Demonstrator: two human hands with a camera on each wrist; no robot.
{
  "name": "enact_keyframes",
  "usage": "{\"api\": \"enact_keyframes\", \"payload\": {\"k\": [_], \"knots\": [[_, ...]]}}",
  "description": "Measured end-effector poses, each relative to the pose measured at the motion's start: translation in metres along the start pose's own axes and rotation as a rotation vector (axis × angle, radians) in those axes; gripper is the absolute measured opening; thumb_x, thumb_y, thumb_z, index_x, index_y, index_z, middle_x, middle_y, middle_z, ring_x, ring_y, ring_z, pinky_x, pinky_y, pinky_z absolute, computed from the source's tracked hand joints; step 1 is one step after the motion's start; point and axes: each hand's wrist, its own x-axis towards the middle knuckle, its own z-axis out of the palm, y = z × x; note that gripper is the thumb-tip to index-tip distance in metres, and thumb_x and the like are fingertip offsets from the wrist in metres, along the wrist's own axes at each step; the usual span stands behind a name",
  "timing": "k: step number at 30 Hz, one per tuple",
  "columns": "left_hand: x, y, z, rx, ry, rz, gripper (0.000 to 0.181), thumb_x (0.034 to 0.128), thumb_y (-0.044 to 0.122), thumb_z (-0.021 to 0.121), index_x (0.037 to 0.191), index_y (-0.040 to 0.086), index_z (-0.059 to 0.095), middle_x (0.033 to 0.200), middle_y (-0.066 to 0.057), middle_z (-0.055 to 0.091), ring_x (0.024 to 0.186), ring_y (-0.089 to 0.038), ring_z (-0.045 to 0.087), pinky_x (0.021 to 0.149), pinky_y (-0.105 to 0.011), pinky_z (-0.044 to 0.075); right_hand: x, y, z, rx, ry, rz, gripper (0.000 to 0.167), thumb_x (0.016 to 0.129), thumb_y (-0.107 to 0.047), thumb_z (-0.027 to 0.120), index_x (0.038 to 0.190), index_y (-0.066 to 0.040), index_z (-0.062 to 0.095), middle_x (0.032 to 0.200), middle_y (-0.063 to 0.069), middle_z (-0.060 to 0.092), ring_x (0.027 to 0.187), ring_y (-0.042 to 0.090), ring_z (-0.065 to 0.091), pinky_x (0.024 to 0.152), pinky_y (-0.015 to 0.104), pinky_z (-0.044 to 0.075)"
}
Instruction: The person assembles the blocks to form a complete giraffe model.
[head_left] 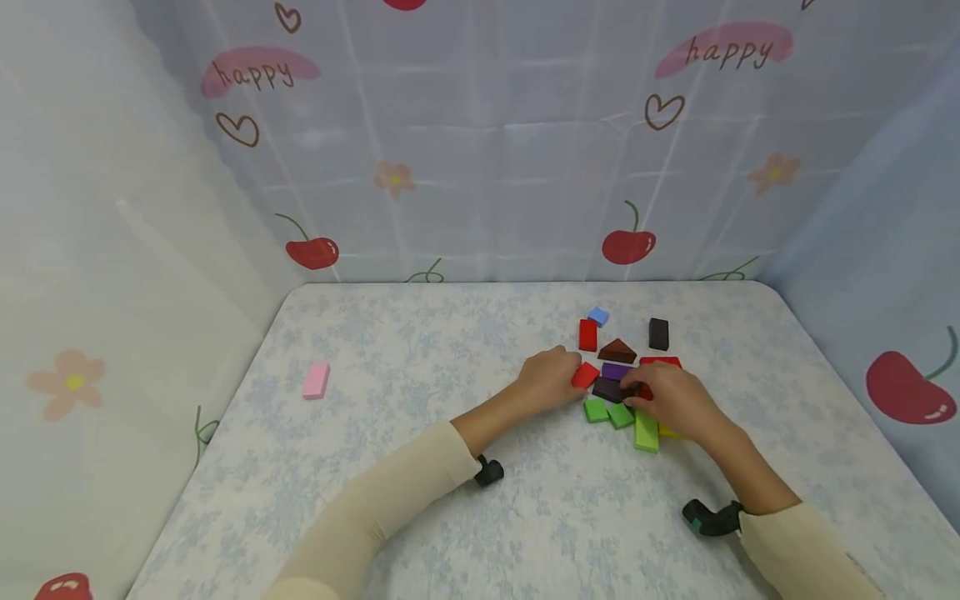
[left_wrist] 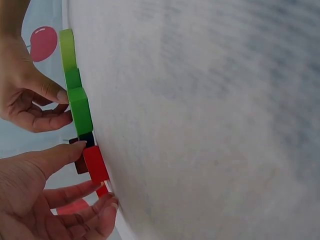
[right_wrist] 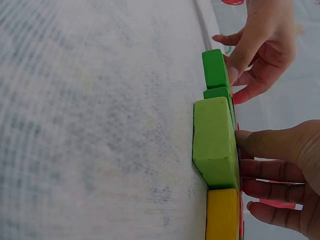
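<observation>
Blocks lie in a flat cluster on the table. My left hand (head_left: 551, 377) is at the cluster's left side, pinching a red block (left_wrist: 96, 164) between thumb and fingers. My right hand (head_left: 675, 398) reaches in from the right, its thumb and fingertips around the right end of a black block (head_left: 608, 389). That end is partly hidden by the fingers. A purple block (head_left: 616, 372) lies just beyond the black one. Nearer are two green blocks (head_left: 596, 410), a lime block (right_wrist: 215, 135) and a yellow block (right_wrist: 222, 215). Red pieces (head_left: 660, 361) show partly behind my right hand.
A brown triangular block (head_left: 617, 352), a red block (head_left: 588, 335), a small blue block (head_left: 598, 316) and a dark block (head_left: 658, 333) lie farther back. Far left lies a pink block (head_left: 316, 381). Printed curtains (head_left: 487, 150) stand around the table (head_left: 420, 358).
</observation>
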Motion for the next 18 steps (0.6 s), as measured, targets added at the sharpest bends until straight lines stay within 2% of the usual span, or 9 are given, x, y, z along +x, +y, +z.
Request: {"api": "enact_keyframes", "payload": {"k": [5, 9, 13, 16, 18], "knots": [[0.001, 0.004, -0.004, 0.009, -0.024, -0.04, 0.02, 0.0938, 0.029, 0.074, 0.095, 0.01, 0.067, 0.082, 0.0, 0.057, 0.071, -0.011, 0.052, 0.053, -0.025, 0.042, 0.001, -0.001, -0.001, -0.007, -0.003, -0.007, 0.033, 0.08, -0.017, 0.089, 0.108, -0.007, 0.076, 0.099, 0.005, 0.074, 0.09, 0.024, 0.067, 0.079, 0.047, 0.056], [0.0, -0.002, -0.007, -0.011, -0.045, -0.062, 0.02, 0.0928, 0.023, 0.076, 0.085, 0.01, 0.064, 0.077, 0.0, 0.056, 0.07, -0.012, 0.049, 0.053, -0.024, 0.041, 0.0, 0.001, -0.002, 0.009, 0.027, -0.03, 0.031, 0.079, -0.017, 0.089, 0.106, -0.008, 0.077, 0.097, 0.004, 0.074, 0.082, 0.019, 0.064, 0.073, 0.041, 0.055], [-0.009, -0.018, -0.012, -0.062, -0.054, -0.054, 0.016, 0.0918, 0.017, 0.075, 0.083, 0.009, 0.064, 0.076, 0.001, 0.058, 0.07, -0.013, 0.05, 0.056, -0.023, 0.041, -0.001, 0.002, -0.003, 0.051, 0.048, -0.044, 0.03, 0.08, -0.017, 0.089, 0.107, -0.009, 0.077, 0.098, 0.002, 0.073, 0.08, 0.016, 0.06, 0.071, 0.037, 0.052], [-0.023, -0.036, -0.019, -0.123, -0.058, -0.052, 0.009, 0.0919, 0.015, 0.076, 0.092, 0.006, 0.071, 0.086, 0.0, 0.064, 0.077, -0.013, 0.053, 0.064, -0.024, 0.045, -0.002, -0.001, -0.005, 0.084, 0.066, -0.054, 0.031, 0.081, -0.017, 0.088, 0.108, -0.009, 0.077, 0.098, 0.003, 0.072, 0.079, 0.016, 0.059, 0.07, 0.034, 0.051], [-0.034, -0.049, -0.023, -0.147, -0.061, -0.056, 0.013, 0.0919, 0.016, 0.076, 0.101, 0.006, 0.074, 0.095, -0.001, 0.067, 0.084, -0.014, 0.056, 0.071, -0.026, 0.048, -0.002, -0.006, -0.007, 0.106, 0.084, -0.069, 0.031, 0.081, -0.016, 0.088, 0.108, -0.008, 0.077, 0.096, 0.002, 0.072, 0.078, 0.017, 0.059, 0.068, 0.032, 0.05]]}}
